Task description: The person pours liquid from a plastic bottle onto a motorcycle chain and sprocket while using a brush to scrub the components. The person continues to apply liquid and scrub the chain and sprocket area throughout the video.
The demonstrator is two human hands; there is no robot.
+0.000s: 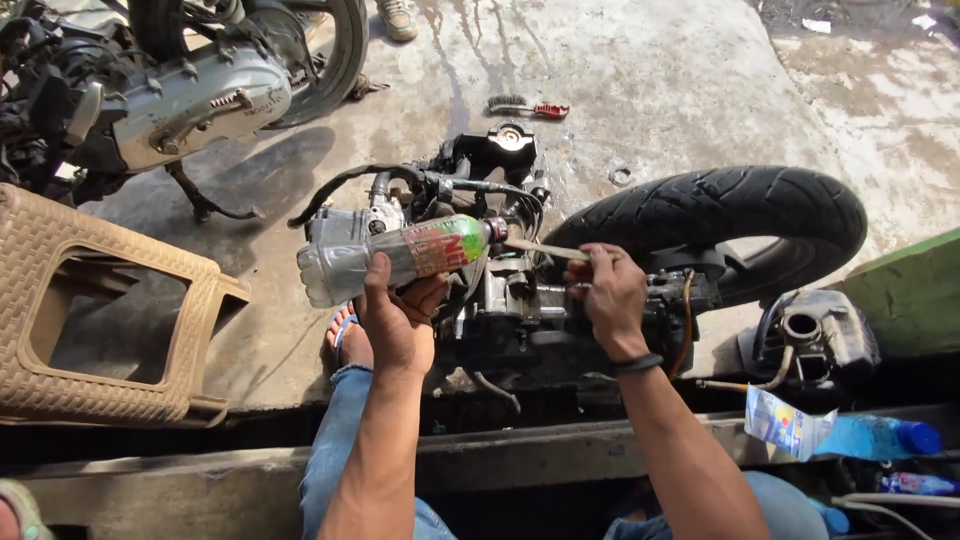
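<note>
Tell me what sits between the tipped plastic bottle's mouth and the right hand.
In the head view, a thin pale tube or nozzle spans from the plastic bottle to the right hand, which pinches its end above the engine block.

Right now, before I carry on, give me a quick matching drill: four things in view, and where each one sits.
Things:
1. plastic bottle
2. wire brush
3. tyre
4. brown plastic stool

Places:
a. on its side at far left
b. on wet concrete, top centre
c. held tilted in the left hand
d. right of the engine, beyond the right hand

Pairs: 1-c, 2-b, 3-d, 4-a
</note>
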